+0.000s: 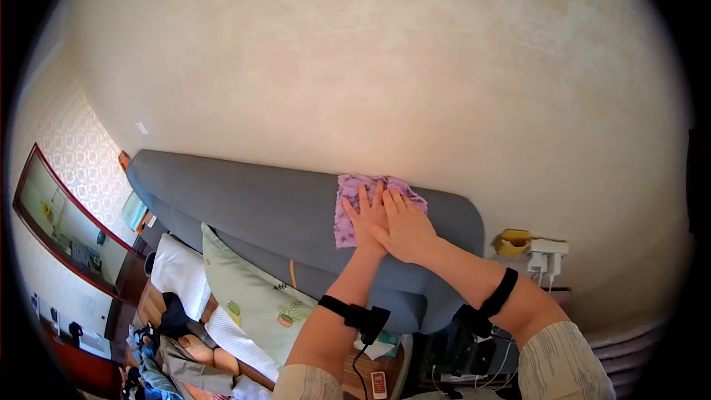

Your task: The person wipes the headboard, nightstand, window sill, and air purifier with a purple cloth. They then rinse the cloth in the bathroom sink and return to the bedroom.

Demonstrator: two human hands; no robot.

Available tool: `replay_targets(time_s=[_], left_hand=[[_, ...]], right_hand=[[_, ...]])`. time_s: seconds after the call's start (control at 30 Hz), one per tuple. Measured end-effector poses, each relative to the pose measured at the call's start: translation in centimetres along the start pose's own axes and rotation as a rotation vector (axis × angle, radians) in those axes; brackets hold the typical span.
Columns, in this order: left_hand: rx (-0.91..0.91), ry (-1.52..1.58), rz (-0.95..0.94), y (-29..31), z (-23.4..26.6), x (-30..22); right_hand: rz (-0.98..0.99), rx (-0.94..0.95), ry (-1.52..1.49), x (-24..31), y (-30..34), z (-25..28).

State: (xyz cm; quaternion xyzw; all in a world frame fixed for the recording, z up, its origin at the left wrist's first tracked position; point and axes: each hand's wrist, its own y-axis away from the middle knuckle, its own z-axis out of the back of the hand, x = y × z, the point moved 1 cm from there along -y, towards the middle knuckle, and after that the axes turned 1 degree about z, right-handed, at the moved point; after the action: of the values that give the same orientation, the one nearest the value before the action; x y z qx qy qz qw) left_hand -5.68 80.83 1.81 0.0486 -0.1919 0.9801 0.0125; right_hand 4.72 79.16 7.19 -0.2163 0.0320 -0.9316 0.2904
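The fingers of the left hand point(369, 224) are spread apart and laid flat on a purple cloth point(345, 233) patterned with darker star-like shapes; nothing is gripped by them. The fingers of the right hand point(409, 231) are held straight, closer together and also open, pointed toward eleven o'clock, with the left hand partly overlapped by the right thumb. The cloth is spread over the upper edge of the grey padded headboard point(244, 189), just off the view's centre toward five o'clock, its upper part rumpled. Markings on a white-and-red handheld device point(379, 385), at six o'clock from the cloth, are too small to be read. Both palms are turned down; the left forearm is extended from seven o'clock and the right from four o'clock, each circled by a black strap. A pale green pillow point(244, 281) is seen toward eight o'clock, and white plugs point(548, 258) are placed between three and four o'clock.
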Motion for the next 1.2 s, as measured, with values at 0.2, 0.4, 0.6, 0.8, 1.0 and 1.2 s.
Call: replay_targets(time_s=[0.2, 0.4, 0.6, 0.8, 1.0, 1.2], left_hand=[[-0.017, 0.043, -0.056, 1.7, 1.6, -11.0], [0.039, 0.153, -0.075, 4.1, 2.2, -15.1], [0.004, 0.212, 0.013, 7.7, 2.5, -16.6], [-0.036, 0.197, 0.032, 8.6, 2.7, -15.1], [-0.077, 0.183, 0.048, 8.5, 2.9, -7.5], [-0.270, 0.240, 0.224, 6.8, 1.4, 2.4]], right_hand=[[-0.141, -0.073, 0.079, -5.5, 7.9, 3.5], [-0.026, -0.216, -0.011, -8.3, 13.3, 4.3], [0.125, -0.310, -0.072, -7.5, 16.7, 3.8], [0.180, -0.238, -0.067, -5.8, 15.4, 3.4], [0.097, -0.089, -0.160, -2.3, 10.7, 0.5], [0.197, -0.187, 0.084, 4.3, 2.8, -5.5]])
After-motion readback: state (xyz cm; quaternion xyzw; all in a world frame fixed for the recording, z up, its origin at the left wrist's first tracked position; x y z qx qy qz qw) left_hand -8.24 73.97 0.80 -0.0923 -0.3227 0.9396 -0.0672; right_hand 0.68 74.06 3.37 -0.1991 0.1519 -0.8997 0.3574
